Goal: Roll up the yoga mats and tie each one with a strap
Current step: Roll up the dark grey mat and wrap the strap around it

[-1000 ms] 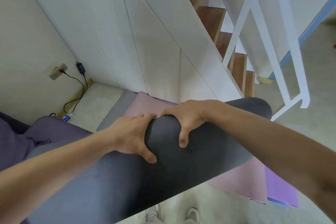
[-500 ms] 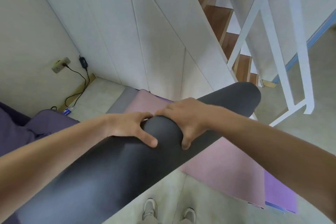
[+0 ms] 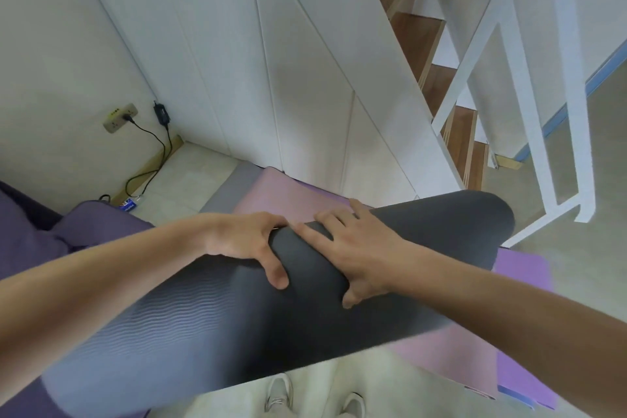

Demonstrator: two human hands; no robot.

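Pink mat (image 3: 288, 193) under grey roll (image 3: 237, 316); white staircase (image 3: 390, 85) ahead.

Matt foam on the dark grey yoga mat (image 3: 305, 299), ribbed in fine waves toward its left end, plainer to the right. Same dull, smooth foam look on the pink mat (image 3: 288, 190) and purple mat (image 3: 522, 268). Soft matt cloth on the purple cushion (image 3: 34, 234). Brown wood, faintly sheened, on the stair treads (image 3: 417, 37). Smooth white paint on the railing (image 3: 570, 78) and wall panels (image 3: 271, 61).

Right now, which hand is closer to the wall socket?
Left. The left hand grips the grey mat on the side facing the wall socket; the right hand rests on it farther away.
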